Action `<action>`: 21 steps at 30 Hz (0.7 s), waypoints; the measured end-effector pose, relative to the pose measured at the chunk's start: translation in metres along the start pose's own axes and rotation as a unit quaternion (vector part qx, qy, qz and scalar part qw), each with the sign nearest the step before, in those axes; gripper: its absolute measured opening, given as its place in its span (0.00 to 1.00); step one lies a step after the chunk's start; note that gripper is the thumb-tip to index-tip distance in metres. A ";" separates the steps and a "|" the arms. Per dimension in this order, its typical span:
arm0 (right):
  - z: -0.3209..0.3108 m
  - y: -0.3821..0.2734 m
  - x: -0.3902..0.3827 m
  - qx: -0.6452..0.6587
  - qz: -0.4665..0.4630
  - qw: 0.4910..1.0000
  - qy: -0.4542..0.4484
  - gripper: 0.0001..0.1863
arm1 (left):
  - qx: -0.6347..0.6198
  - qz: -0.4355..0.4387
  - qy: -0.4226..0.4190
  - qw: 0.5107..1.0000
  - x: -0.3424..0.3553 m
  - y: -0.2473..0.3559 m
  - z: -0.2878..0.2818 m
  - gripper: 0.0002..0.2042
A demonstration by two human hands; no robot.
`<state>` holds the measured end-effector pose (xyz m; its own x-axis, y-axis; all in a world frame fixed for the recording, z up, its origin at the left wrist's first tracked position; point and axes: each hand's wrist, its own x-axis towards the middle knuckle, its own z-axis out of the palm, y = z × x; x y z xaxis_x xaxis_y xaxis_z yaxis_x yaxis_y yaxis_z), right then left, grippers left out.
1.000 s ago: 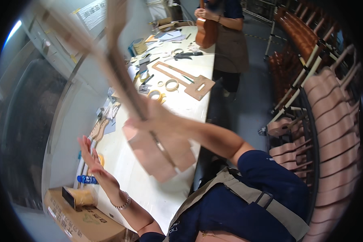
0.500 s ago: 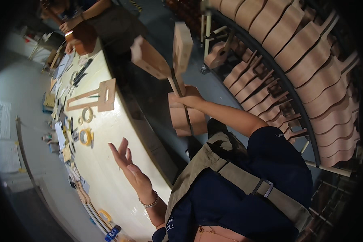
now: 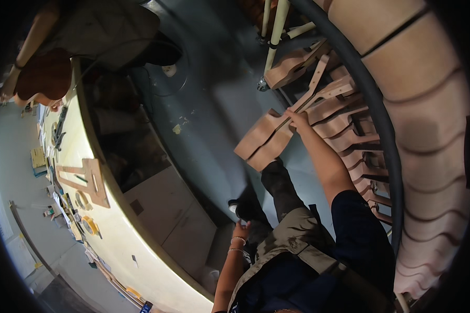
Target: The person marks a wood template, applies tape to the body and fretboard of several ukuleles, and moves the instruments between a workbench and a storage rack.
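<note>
My right hand [image 3: 297, 119] is closed round the necks of two unfinished wooden ukuleles [image 3: 266, 136]. They lie side by side in the grip, their bodies low over the floor in front of my legs. Their headstocks [image 3: 335, 87] point up toward the rack of similar ukuleles [image 3: 344, 125] on the right. My left hand [image 3: 240, 230] hangs near my left thigh with nothing visible in it; its fingers look loosely apart.
At left runs a long white workbench [image 3: 117, 229] bearing a wooden template [image 3: 91, 182], tape rolls [image 3: 90, 225] and tools. A black-edged rack shelf [image 3: 368, 88] curves along the right, with many bodies above. Another person [image 3: 36, 41] handles a brown ukulele [image 3: 44, 78] at the far left.
My right hand has swung the two ukuleles down and right toward the rack. My left hand has dropped from over the bench to my side. The view has turned rightward.
</note>
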<state>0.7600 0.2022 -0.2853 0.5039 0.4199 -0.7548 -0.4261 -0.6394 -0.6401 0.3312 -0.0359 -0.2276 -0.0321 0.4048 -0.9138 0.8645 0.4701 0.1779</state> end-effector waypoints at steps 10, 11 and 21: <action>-0.086 -0.086 0.107 0.111 -0.033 0.991 0.067 0.26 | -0.096 0.051 0.080 0.991 0.012 0.069 -0.017 0.18; -0.092 -0.097 0.110 0.098 -0.030 0.990 0.096 0.25 | -0.117 0.050 0.079 0.989 0.025 0.057 -0.012 0.19; -0.164 -0.113 0.200 0.106 -0.054 0.962 0.245 0.28 | -0.234 0.002 0.003 0.972 0.036 0.041 0.003 0.18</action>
<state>1.0323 0.2533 -0.3404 0.8255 0.0900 -0.5572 -0.4687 -0.4408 -0.7655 0.3670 -0.0044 -0.2538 -0.0334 0.4106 -0.9112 0.5419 0.7735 0.3287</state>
